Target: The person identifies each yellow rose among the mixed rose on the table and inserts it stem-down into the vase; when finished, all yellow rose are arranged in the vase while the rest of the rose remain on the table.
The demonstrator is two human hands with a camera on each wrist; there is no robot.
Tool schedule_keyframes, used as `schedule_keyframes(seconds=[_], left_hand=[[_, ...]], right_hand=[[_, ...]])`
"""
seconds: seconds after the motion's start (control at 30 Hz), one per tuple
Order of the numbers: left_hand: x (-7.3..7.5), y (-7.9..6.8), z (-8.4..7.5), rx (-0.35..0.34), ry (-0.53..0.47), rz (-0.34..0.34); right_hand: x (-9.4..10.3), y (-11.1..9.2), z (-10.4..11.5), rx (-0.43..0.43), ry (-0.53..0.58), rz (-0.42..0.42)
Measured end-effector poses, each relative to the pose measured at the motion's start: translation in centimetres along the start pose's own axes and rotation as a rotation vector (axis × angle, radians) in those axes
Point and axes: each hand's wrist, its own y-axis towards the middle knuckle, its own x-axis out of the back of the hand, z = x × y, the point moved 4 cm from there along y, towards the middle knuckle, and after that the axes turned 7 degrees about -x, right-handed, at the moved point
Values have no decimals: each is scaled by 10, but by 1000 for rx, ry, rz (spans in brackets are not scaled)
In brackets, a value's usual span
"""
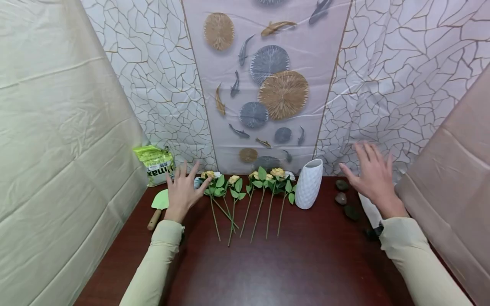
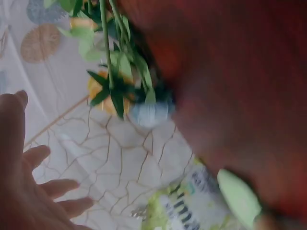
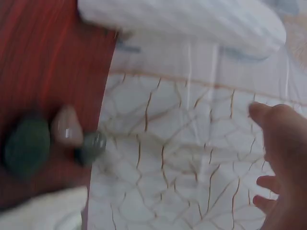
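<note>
My left hand [image 1: 183, 193] is raised with its fingers spread, holding nothing. Around it are a green-and-white bag [image 1: 156, 166], a small trowel [image 1: 158, 206] with a pale green blade and wooden handle, and the leftmost artificial roses [image 1: 208, 175]. Over the right side of the table, my right hand [image 1: 372, 176] is likewise spread and holds nothing. Nearest to it are several smooth stones [image 1: 340, 198]. A white textured vase [image 1: 308, 185] stands between the stones and the row of yellow, white and blue roses, whose stems lie toward me.
The dark red tabletop [image 1: 264, 272] reaches back to a patterned cloth backdrop [image 1: 260, 140]. Beige cloth walls [image 1: 65, 148] close in both sides. A white cloth-like item [image 1: 369, 211] lies at the right edge, partly behind my right wrist.
</note>
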Motion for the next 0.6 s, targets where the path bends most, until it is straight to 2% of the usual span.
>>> schedule_keyframes(seconds=[0.1, 0.17, 0.27, 0.43, 0.6], left_hand=[[-12, -7, -4, 15, -106, 11], [-19, -10, -5, 51, -189, 46], [-30, -13, -5, 132, -307, 125], [-45, -17, -6, 229, -467, 227], [-51, -27, -6, 311, -554, 265]], right_hand=[[-4, -5, 20, 31, 164, -65], [-9, -8, 32, 20, 269, -49], [-22, -13, 46, -28, 406, 29], [-47, -21, 59, -109, 539, 112], [-65, -27, 68, -171, 592, 146]])
